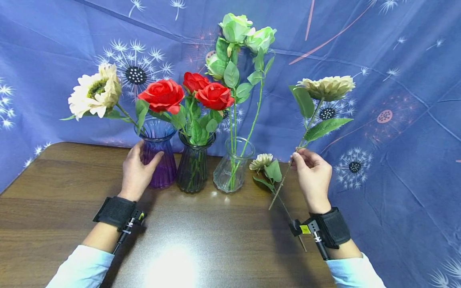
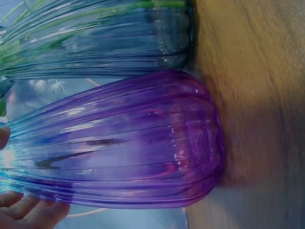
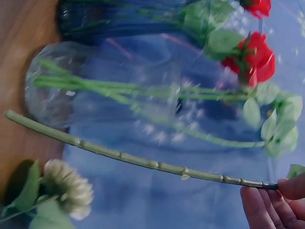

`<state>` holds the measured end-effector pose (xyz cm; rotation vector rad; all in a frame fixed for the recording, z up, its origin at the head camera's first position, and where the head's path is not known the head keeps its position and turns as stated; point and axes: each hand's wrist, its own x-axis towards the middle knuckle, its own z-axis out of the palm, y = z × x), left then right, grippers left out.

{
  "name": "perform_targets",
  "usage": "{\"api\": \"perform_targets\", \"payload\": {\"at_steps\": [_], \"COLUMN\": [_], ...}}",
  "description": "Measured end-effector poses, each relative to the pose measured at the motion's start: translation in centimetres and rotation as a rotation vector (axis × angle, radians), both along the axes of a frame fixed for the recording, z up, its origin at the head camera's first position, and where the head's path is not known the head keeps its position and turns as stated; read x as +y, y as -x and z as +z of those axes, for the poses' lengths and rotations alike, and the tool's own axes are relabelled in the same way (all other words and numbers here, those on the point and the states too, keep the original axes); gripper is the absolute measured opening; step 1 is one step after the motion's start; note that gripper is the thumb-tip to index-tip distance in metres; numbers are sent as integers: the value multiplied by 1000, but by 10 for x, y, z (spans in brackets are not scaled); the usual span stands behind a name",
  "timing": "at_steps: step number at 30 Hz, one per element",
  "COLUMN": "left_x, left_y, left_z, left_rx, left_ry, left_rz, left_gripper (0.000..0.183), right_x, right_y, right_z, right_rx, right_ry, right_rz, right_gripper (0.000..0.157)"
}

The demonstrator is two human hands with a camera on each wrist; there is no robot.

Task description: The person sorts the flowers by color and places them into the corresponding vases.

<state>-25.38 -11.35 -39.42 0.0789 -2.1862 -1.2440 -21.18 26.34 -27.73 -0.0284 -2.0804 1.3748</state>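
Observation:
My left hand (image 1: 138, 170) grips the upper part of a blue-purple ribbed glass vase (image 1: 161, 166), thumb in front and fingers at its left side. A cream sunflower-like flower (image 1: 95, 92) stands in that vase, leaning left. My right hand (image 1: 312, 174) pinches the stem (image 3: 157, 165) of a second cream flower (image 1: 327, 88) between thumb and fingers. This flower is held up at the right, its bloom on top and its bare stem end slanting down to the left. Below it a third cream flower (image 1: 261, 163) lies on the wooden table (image 1: 223, 236), partly behind the held stem.
Right of the purple vase, a dark glass vase (image 1: 192, 172) holds red roses (image 1: 215, 97). Beside it stands a clear glass vase (image 1: 219, 178) with tall pale-green roses (image 1: 235, 28). A blue cloth with dandelion prints (image 1: 389, 168) hangs behind and right of the table.

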Motion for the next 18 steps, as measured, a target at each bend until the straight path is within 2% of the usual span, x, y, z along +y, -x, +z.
{"api": "perform_targets", "payload": {"at_steps": [5,12,18], "left_x": [-1,0,0], "left_y": [0,0,-1], "left_z": [-1,-1,0], "left_rx": [0,9,3], "left_ry": [3,0,-10], "left_rz": [1,0,-3], "left_gripper": [64,63,63], "right_x": [-23,-59,-86], "right_y": [1,3,3], "right_z": [16,35,47], "right_rx": [69,153,195], "right_ry": [14,59,57], "right_rz": [60,194,271], "right_gripper": [13,12,13]}}
